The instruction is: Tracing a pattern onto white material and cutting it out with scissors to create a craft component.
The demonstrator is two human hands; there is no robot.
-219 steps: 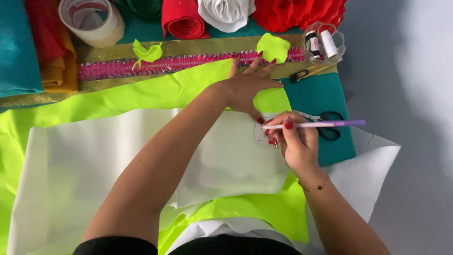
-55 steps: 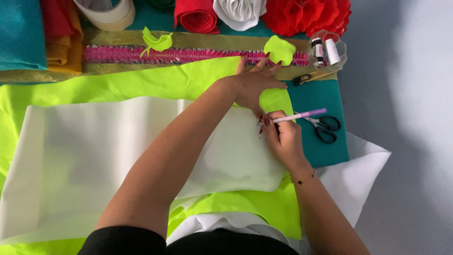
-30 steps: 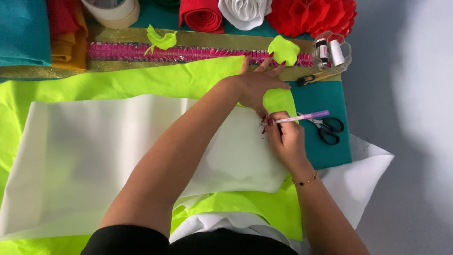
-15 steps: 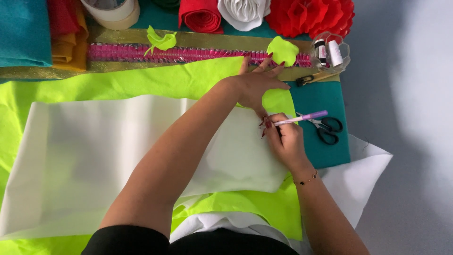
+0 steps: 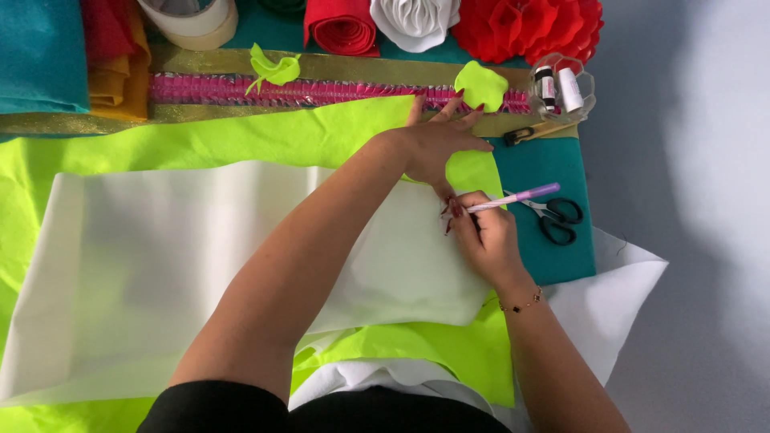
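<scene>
Two hands work on white fabric (image 5: 200, 256).
Left hand (image 5: 437, 144) presses flat, fingers spread, on a lime felt piece (image 5: 473, 170); right hand (image 5: 481, 236) fingers grip a lilac pen (image 5: 517, 196).

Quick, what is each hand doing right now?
Left hand: open, fingers spread, pressing flat on the neon green fabric.
Right hand: closed on a purple pen.

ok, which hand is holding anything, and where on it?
The right hand grips a lilac pen near its tip end. The left hand holds nothing; it lies flat, pressing a neon green cut-out onto the white fabric.
</scene>
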